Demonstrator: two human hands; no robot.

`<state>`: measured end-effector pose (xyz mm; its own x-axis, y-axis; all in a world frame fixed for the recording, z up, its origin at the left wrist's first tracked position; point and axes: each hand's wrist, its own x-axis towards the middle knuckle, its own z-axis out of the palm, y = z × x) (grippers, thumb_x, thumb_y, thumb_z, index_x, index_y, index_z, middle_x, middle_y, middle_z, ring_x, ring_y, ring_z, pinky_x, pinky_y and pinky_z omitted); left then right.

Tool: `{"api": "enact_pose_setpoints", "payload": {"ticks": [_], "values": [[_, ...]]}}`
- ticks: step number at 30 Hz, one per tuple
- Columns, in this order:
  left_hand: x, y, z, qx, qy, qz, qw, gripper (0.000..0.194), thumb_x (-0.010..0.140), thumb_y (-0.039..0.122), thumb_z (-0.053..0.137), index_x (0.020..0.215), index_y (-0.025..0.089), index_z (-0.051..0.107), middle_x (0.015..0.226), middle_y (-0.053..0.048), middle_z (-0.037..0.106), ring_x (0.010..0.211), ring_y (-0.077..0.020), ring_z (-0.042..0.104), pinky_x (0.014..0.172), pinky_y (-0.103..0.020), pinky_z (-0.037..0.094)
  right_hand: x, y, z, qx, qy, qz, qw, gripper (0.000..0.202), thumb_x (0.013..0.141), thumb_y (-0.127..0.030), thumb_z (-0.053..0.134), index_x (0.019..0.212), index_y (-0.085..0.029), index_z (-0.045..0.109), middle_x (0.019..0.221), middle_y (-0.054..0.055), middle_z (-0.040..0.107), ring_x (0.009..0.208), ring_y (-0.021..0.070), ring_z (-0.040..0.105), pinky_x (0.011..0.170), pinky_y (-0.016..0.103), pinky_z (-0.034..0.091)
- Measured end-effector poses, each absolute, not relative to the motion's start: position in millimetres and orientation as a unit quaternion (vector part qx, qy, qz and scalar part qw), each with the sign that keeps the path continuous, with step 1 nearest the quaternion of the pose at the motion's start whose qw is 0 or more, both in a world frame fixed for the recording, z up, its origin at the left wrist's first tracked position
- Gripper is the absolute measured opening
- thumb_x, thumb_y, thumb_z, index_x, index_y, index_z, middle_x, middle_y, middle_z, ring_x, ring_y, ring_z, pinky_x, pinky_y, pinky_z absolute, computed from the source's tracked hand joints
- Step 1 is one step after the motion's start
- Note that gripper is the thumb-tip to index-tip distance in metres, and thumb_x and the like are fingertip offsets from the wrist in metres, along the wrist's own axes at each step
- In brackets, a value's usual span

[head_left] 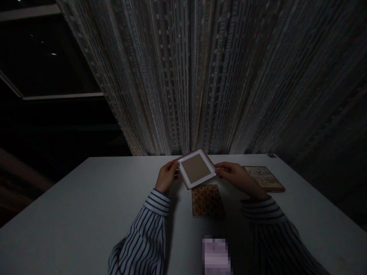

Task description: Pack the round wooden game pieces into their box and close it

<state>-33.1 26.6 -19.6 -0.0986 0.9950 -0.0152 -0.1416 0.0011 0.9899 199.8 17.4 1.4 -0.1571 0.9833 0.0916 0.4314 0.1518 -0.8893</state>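
Observation:
A square box lid (pixel 196 169), its pale inside with a tan centre facing me, is held tilted above the table. My left hand (pixel 167 176) grips its left edge, fingers closed on it. At its right corner my right hand (pixel 233 176) pinches the edge. Just below the lid, a box of round pieces with red markings (pixel 204 202) rests on the table, its rear edge close under the lid.
On the white table (pixel 86 214), a flat box with a printed cover (pixel 263 178) lies beyond my right forearm. A small dark item (pixel 272 156) is at the back right edge. A string curtain (pixel 195 76) hangs behind. Something pixelated (pixel 216 256) shows at the front.

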Motion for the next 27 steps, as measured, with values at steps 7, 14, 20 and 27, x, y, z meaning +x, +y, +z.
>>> {"api": "enact_pose_setpoints", "payload": {"ticks": [7,14,20,27], "values": [[-34,28,-19,0.423,0.501,0.555,0.512,0.042,0.065,0.046,0.064,0.088,0.011,0.063,0.073,-0.004,0.062,0.059,-0.0111,0.057,0.050,-0.020,0.044,205,19,3,-0.522,-0.678,0.370,0.363,0.024,0.072,-0.029,0.053,0.087,-0.014,0.065,0.071,0.003,0.066,0.069,0.0152,0.059,0.062,0.025,0.045],[-34,32,-25,0.428,0.510,0.554,0.500,0.041,0.064,0.046,0.064,0.085,0.010,0.063,0.066,-0.001,0.059,0.056,-0.0097,0.053,0.046,-0.018,0.040,204,19,3,-0.534,-0.678,0.365,0.349,0.028,0.073,-0.030,0.053,0.092,-0.012,0.064,0.071,0.003,0.066,0.067,0.0147,0.059,0.059,0.024,0.045],[-36,33,-24,0.425,0.502,0.560,0.504,0.042,0.063,0.046,0.065,0.087,0.012,0.062,0.067,-0.001,0.058,0.057,-0.0099,0.053,0.045,-0.017,0.039,204,23,-2,-0.538,-0.673,0.358,0.360,0.033,0.073,-0.032,0.052,0.098,-0.012,0.064,0.070,0.003,0.066,0.065,0.0150,0.059,0.058,0.025,0.045],[-39,27,-15,0.424,0.488,0.567,0.510,0.043,0.064,0.045,0.066,0.093,0.014,0.062,0.072,-0.001,0.059,0.062,-0.0110,0.055,0.049,-0.018,0.042,203,23,-3,-0.525,-0.677,0.363,0.367,0.035,0.073,-0.035,0.052,0.096,-0.013,0.066,0.075,0.004,0.067,0.064,0.0145,0.057,0.057,0.025,0.045]]}}
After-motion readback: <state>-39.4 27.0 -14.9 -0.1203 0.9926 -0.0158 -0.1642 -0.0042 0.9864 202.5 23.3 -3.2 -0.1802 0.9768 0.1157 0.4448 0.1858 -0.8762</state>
